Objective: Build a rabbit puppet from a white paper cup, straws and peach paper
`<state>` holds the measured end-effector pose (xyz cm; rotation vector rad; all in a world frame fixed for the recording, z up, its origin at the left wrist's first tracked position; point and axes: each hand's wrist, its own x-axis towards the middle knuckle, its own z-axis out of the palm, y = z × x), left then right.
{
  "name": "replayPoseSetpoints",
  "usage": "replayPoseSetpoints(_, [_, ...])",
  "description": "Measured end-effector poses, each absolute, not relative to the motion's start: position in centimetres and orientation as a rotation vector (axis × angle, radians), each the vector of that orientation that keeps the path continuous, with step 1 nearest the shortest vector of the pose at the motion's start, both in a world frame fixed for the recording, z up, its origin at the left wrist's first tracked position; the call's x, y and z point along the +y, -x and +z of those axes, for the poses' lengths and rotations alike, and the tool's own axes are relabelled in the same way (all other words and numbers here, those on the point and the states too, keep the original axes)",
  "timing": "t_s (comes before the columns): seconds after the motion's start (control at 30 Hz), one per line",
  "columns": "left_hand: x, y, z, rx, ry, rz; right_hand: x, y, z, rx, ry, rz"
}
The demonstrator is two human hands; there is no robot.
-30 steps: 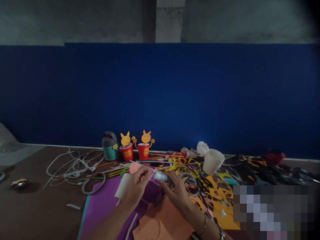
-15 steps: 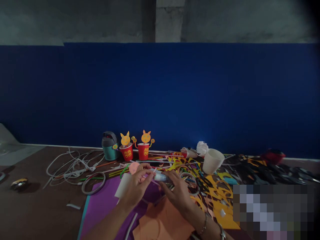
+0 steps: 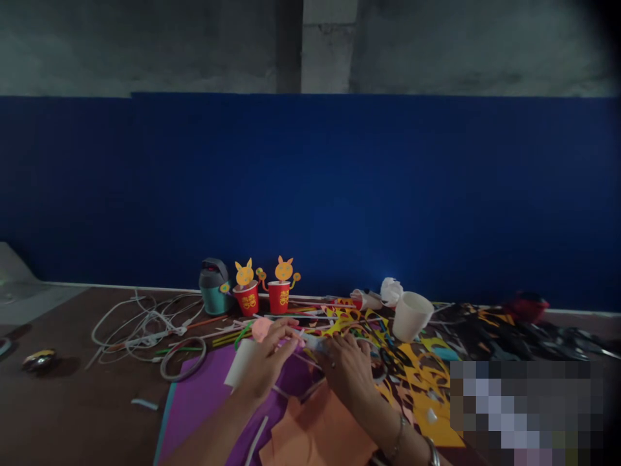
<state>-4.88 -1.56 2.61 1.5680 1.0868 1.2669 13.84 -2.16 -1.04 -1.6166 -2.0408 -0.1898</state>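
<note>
My left hand [image 3: 266, 362] is closed in a pinch on a small pale pink piece [image 3: 299, 338], just left of centre. My right hand [image 3: 350, 369], wearing bracelets at the wrist, curls over a whitish-blue tube [image 3: 314, 342]. The tube's pale end points at the pinched piece; whether they touch I cannot make out. Its far end is hidden under my right fingers. A round pink paper disc [image 3: 261, 329] lies behind my left hand. Beside that hand is a white card [image 3: 241, 364]. Below both hands are purple sheets [image 3: 204, 401] and orange-pink paper [image 3: 320, 430].
Two red paper cups [image 3: 247, 299] with yellow cat figures stand at the back beside a teal-and-grey container [image 3: 215, 291]. A white cup [image 3: 412, 316] leans among yellow paper scraps [image 3: 431, 375]. White cables [image 3: 140, 327] and a tape ring [image 3: 183, 375] lie left. A blue panel [image 3: 310, 194] stands behind.
My right hand has rolled over so its back faces up, and its fingers now cover more of the tube. My left hand keeps its pinch almost in place. The view has tilted slightly.
</note>
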Motion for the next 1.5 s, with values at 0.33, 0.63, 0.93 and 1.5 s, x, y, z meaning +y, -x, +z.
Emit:
replayPoseSetpoints(0.33, [-2.1,4.9,3.9,1.155,-2.269,1.117,-2.0,-12.8,2.1,-1.904,1.157,0.422])
replayPoseSetpoints(0.63, [-1.0,5.8,3.5,1.391,-2.367,1.173,-1.5,-11.8,3.3,-1.851,1.181,0.511])
replayPoseSetpoints(0.93, [3.7,12.6,2.9,1.965,-1.778,0.976,2.9,-10.0,4.6,-1.357,1.050,1.006])
replayPoseSetpoints(1.5, [1.7,5.9,5.3,1.059,-1.375,1.008,3.1,-11.1,7.3,-1.382,1.061,0.875])
